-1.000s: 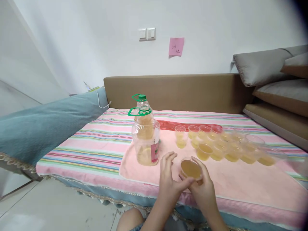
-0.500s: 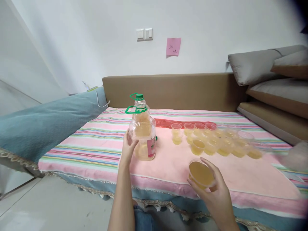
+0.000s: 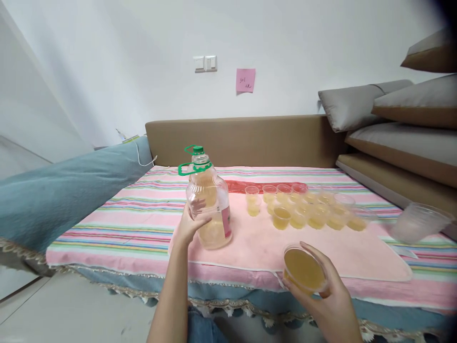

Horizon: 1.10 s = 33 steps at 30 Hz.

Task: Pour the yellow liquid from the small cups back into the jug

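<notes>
- Nearest, I am holding a filled cup in my right grip, thumb and fingers clasping its sides, above the front edge of the pink mat.
- A little farther in, my left grip is clasping the front bottle, fingers showing through the clear plastic, thumb lying across the near side.
- Beyond my right grip, rows of yellow-filled cups are standing close together, overlapping in my view and crowding the far right of the mat.
- To their right, a stack of clear cups is lying sideways on the striped cover.
- The green-capped rear bottle is standing just behind the front one, which is hiding most of it.
- Red plastic is stretching behind the cups.
- Farthest, pillows are piling up at right, and a brown backrest is closing off the back.
</notes>
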Motion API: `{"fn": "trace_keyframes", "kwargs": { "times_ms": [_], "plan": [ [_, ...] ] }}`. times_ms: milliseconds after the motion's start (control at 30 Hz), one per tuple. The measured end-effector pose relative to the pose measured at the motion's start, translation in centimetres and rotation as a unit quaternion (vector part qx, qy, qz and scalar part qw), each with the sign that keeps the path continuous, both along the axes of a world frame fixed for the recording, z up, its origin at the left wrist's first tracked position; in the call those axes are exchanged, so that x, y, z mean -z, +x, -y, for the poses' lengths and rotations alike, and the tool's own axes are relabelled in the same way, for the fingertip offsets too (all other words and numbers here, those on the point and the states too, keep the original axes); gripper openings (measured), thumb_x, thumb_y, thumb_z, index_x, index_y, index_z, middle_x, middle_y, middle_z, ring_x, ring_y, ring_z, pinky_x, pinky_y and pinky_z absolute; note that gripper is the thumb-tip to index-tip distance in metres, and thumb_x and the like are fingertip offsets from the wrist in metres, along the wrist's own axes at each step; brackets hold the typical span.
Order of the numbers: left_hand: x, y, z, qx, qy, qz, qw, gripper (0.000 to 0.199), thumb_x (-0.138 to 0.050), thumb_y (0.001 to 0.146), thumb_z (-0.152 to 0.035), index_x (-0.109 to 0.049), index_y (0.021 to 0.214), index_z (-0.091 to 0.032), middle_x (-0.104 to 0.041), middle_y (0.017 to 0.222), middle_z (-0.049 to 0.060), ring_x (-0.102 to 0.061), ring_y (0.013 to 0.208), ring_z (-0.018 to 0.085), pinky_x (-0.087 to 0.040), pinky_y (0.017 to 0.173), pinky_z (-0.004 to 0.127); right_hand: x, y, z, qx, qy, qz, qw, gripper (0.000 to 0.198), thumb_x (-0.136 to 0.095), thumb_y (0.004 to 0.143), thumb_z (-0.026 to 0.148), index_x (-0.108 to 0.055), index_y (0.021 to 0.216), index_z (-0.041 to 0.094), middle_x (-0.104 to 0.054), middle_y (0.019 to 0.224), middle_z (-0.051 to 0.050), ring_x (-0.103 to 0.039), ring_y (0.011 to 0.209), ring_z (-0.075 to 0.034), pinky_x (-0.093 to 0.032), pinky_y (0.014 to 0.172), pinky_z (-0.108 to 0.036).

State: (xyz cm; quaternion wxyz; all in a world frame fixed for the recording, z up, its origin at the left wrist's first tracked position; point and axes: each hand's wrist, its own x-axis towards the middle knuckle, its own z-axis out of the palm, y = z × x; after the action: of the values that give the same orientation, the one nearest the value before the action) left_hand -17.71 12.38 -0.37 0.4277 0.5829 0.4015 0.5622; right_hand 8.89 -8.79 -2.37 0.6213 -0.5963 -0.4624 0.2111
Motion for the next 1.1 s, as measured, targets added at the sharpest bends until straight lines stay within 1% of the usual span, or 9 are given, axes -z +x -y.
{"fn": "trace_keyframes", "kwargs": {
  "times_ms": [167, 267, 367, 467, 567, 700, 833, 967, 1100],
  "plan": [
    [0.8, 3.1, 4.4, 0.018, 0.032, 0.037, 0.999, 0.088, -0.092, 0.047, -0.041, -0.051, 0.122, -0.019, -0.061, 0.127, 0.015, -0.059, 0.120, 0.034, -0.047, 0.102, 0.049, 0.0, 2.3, 0.8, 0.020, 0.037, 0.065, 0.997, 0.064, -0.077, 0.078, 0.051, -0.056, 0.129, 0.019, -0.059, 0.132, -0.010, -0.059, 0.119, -0.027, -0.055, 0.090, -0.030],
    [2.7, 5.7, 8.3, 0.047, 0.038, 0.004, 0.998, 0.098, -0.094, 0.041, -0.040, -0.051, 0.127, -0.020, -0.062, 0.127, 0.015, -0.058, 0.122, 0.036, -0.044, 0.107, 0.052, -0.5, 4.1, 1.8, 0.033, 0.066, 0.121, 0.990, 0.063, -0.080, 0.076, 0.048, -0.058, 0.128, 0.019, -0.061, 0.129, -0.009, -0.062, 0.113, -0.026, -0.058, 0.082, -0.027],
    [4.7, 8.1, 12.5, 0.085, 0.021, -0.024, 0.996, 0.111, -0.096, 0.033, -0.036, -0.049, 0.132, -0.021, -0.059, 0.130, 0.014, -0.055, 0.126, 0.039, -0.042, 0.110, 0.054, -1.2, 5.6, 3.7, 0.073, 0.059, 0.133, 0.987, 0.062, -0.078, 0.078, 0.049, -0.058, 0.129, 0.020, -0.060, 0.132, -0.009, -0.061, 0.116, -0.027, -0.057, 0.083, -0.028],
    [6.2, 9.9, 16.1, 0.149, -0.004, -0.038, 0.988, 0.109, -0.093, 0.038, -0.032, -0.045, 0.136, -0.023, -0.057, 0.136, 0.013, -0.055, 0.127, 0.038, -0.042, 0.111, 0.052, -1.5, 6.8, 5.9, 0.110, 0.038, 0.138, 0.984, 0.061, -0.076, 0.079, 0.050, -0.058, 0.130, 0.021, -0.060, 0.131, -0.008, -0.060, 0.116, -0.026, -0.055, 0.088, -0.029],
    [8.1, 11.3, 18.5, 0.198, -0.026, -0.044, 0.979, 0.104, -0.089, 0.044, -0.027, -0.043, 0.137, -0.023, -0.057, 0.135, 0.012, -0.055, 0.127, 0.037, -0.042, 0.112, 0.050, -0.9, 8.2, 7.9, 0.135, 0.031, 0.155, 0.978, 0.061, -0.078, 0.078, 0.049, -0.059, 0.129, 0.022, -0.062, 0.127, -0.007, -0.063, 0.110, -0.025, -0.054, 0.087, -0.029],
    [12.0, 12.7, 20.5, 0.231, -0.048, -0.077, 0.969, 0.103, -0.079, 0.043, -0.011, -0.039, 0.138, -0.023, -0.055, 0.136, 0.012, -0.052, 0.130, 0.037, -0.040, 0.114, 0.051, 0.3, 9.8, 10.0, 0.152, 0.023, 0.149, 0.977, 0.060, -0.080, 0.078, 0.046, -0.059, 0.129, 0.024, -0.065, 0.123, -0.006, -0.066, 0.105, -0.023, -0.055, 0.084, -0.026],
    [15.3, 13.4, 21.5, 0.245, -0.077, -0.101, 0.961, 0.101, -0.074, 0.043, -0.008, -0.037, 0.135, -0.022, -0.056, 0.132, 0.011, -0.053, 0.128, 0.037, -0.041, 0.111, 0.052, 1.3, 10.4, 11.0, 0.145, 0.013, 0.145, 0.979, 0.058, -0.079, 0.079, 0.044, -0.058, 0.129, 0.025, -0.064, 0.124, -0.005, -0.066, 0.105, -0.021, -0.056, 0.084, -0.025],
    [17.0, 13.8, 21.5, 0.218, -0.089, -0.107, 0.966, 0.100, -0.079, 0.043, -0.013, -0.036, 0.133, -0.022, -0.056, 0.132, 0.013, -0.053, 0.128, 0.039, -0.041, 0.111, 0.055, 1.9, 10.5, 11.0, 0.127, 0.004, 0.147, 0.981, 0.057, -0.080, 0.079, 0.042, -0.057, 0.130, 0.026, -0.064, 0.124, -0.004, -0.065, 0.107, -0.020, -0.056, 0.087, -0.024],
    [17.8, 14.2, 21.0, 0.194, -0.067, -0.102, 0.973, 0.102, -0.084, 0.048, -0.022, -0.031, 0.136, -0.021, -0.053, 0.136, 0.017, -0.052, 0.130, 0.039, -0.039, 0.112, 0.059, 1.9, 10.2, 10.2, 0.099, 0.016, 0.150, 0.984, 0.055, -0.080, 0.080, 0.039, -0.058, 0.128, 0.025, -0.064, 0.124, -0.005, -0.065, 0.109, -0.020, -0.056, 0.089, -0.024]
  ]
}}
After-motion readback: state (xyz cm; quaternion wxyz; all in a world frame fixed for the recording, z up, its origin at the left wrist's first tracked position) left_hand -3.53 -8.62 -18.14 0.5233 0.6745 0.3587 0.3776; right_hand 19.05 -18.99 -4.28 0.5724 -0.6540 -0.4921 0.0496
